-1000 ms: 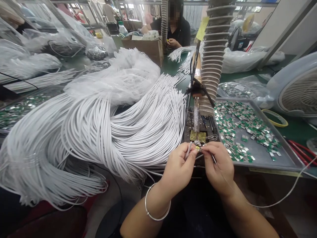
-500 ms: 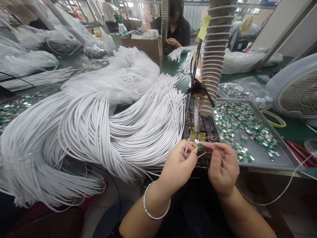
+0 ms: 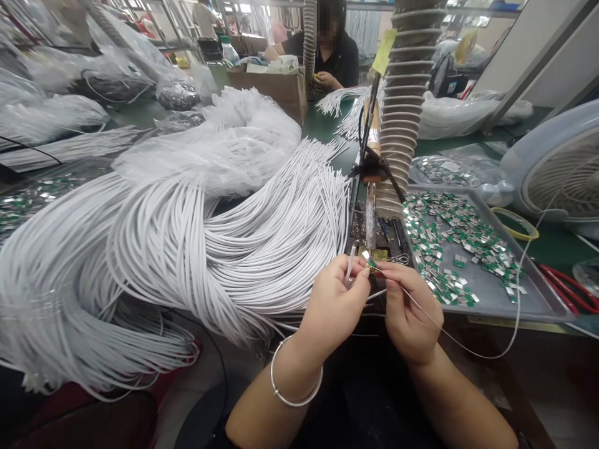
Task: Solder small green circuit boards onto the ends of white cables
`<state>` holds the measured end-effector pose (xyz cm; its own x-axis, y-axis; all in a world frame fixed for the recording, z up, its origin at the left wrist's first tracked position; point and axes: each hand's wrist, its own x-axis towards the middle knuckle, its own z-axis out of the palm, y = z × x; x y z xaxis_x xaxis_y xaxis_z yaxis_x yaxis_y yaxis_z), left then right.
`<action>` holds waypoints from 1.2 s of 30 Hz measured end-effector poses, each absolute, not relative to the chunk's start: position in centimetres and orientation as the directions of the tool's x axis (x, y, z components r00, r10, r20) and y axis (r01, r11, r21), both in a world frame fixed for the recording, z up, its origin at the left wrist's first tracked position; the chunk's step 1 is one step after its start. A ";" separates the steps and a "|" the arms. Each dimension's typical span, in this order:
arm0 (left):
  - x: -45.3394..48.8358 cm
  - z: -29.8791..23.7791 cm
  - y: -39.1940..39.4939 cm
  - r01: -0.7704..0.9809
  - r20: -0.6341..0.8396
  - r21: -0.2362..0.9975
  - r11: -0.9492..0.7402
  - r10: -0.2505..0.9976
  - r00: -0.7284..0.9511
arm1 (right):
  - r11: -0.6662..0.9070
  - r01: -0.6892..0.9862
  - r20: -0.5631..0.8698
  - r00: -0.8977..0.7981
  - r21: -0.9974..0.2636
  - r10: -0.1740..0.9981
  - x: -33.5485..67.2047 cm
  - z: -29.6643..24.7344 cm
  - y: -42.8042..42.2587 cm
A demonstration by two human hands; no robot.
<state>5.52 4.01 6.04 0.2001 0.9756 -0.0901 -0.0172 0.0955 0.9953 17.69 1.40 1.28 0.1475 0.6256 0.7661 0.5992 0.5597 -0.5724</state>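
My left hand [image 3: 333, 308] pinches a small green circuit board [image 3: 372, 263] with a silvery tab, just below the tip of an upright soldering iron [image 3: 371, 215]. A short white cable end [image 3: 350, 265] sticks up between its fingers. Close beside it, my right hand [image 3: 414, 318] is closed on a thin solder wire [image 3: 468, 353]. The wire's front end reaches toward the board, and its tail loops off to the right. Fingers hide exactly where wire, board and iron meet.
A large bundle of white cables [image 3: 276, 249] covers the left side. To the right, a grey tray [image 3: 482, 274] holds many small boards, near a fan [image 3: 561, 168]. An extraction hose [image 3: 407, 112] hangs behind the iron. Across the table sits another person [image 3: 344, 59].
My right hand has moved left and slightly up, closer to my left hand. The solder wire's loop has shifted upward on the right. My left hand has risen slightly with the board.
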 end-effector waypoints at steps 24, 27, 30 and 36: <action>5.4 6.7 3.8 -0.014 -0.007 1.000 0.010 0.980 0.198 | 0.576 0.629 0.794 0.112 -0.522 0.597 17.2 2.3 1.7; 5.4 6.5 3.8 -0.006 -0.007 1.000 0.009 0.979 0.201 | 0.570 0.622 0.782 0.116 -0.538 0.612 17.2 2.2 1.5; 5.4 6.0 3.7 0.001 -0.019 1.000 0.019 0.976 0.215 | 0.563 0.615 0.770 0.119 -0.552 0.627 17.3 2.0 1.3; 5.1 4.5 3.0 0.047 -0.009 0.999 -0.006 0.951 0.309 | 0.563 0.608 0.757 0.098 -0.560 0.647 17.7 1.8 0.4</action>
